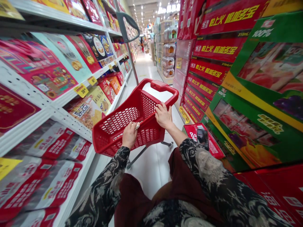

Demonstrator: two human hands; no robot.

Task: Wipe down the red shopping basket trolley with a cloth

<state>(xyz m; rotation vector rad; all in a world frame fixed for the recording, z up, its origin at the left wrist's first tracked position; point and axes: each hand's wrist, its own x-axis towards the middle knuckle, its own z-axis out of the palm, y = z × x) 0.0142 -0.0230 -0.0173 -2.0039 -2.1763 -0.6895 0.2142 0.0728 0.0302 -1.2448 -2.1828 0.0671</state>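
A red plastic shopping cart [125, 118] with perforated basket walls stands on wheels in front of me, set at an angle across the aisle. My left hand [129, 135] is closed over the cart's near rim; a small pale thing shows by its thumb, too small to name. Farther right, my right hand [163, 116] has its fingers hooked over the same rim, near the corner below the handle. Through its wall holes and from above, no goods show in the basket. The cart's handle bar is on the far side, out of both hands.
White shelves [68, 97] with boxed and bagged goods line the left side. Stacked red drink cartons [208, 67] and green fruit boxes [253, 126] rise close on the right. A red box [193, 132] sits low beside my right forearm. The pale floor [146, 67] runs ahead.
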